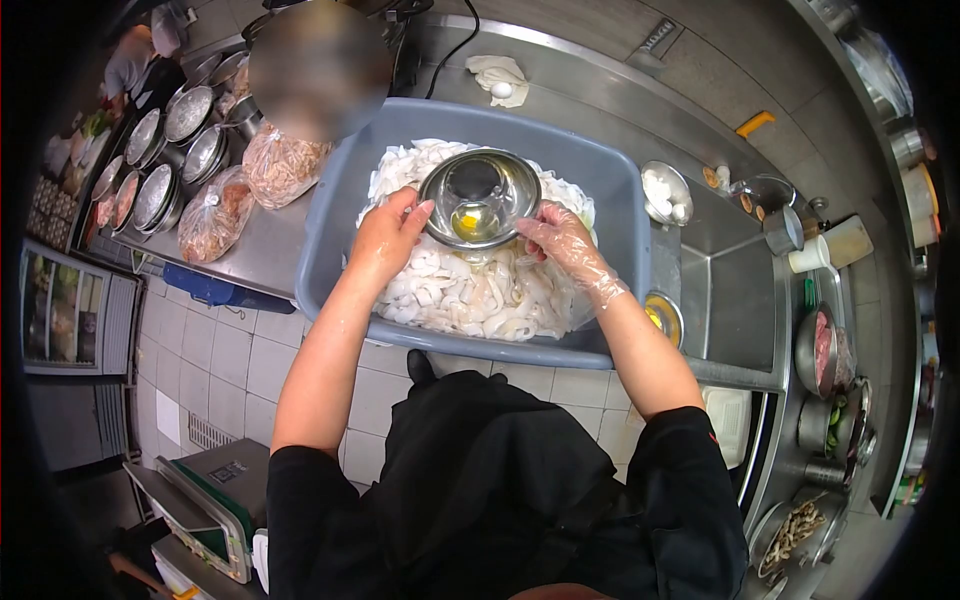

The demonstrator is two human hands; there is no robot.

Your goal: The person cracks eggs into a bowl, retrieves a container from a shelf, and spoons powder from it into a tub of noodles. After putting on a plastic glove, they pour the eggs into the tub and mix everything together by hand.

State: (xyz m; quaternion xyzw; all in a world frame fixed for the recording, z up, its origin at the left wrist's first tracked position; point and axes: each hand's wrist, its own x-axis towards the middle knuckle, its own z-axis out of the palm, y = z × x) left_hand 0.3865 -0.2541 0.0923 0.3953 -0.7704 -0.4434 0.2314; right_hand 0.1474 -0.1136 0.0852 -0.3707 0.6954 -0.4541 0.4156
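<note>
A round metal bowl (518, 187) is held between my two hands over a large grey-blue tub (330, 230). Clear egg white and a yellow yolk (467, 224) lie in the bowl. My bare left hand (392, 238) grips the left side of the rim, thumb toward the top. On the right side, my right hand (568, 243), in a clear plastic glove, pinches the rim. Beneath the bowl, white sliced strips that look like squid (480, 300) fill much of the tub.
Right of the tub stand a bowl of white eggs (680, 212), a bowl with yolks (676, 322) and a sink (740, 310). An egg (501, 90) rests on a cloth behind. Left are bagged meat (285, 165) and stacked metal bowls (155, 195). A person (130, 65) is at far left.
</note>
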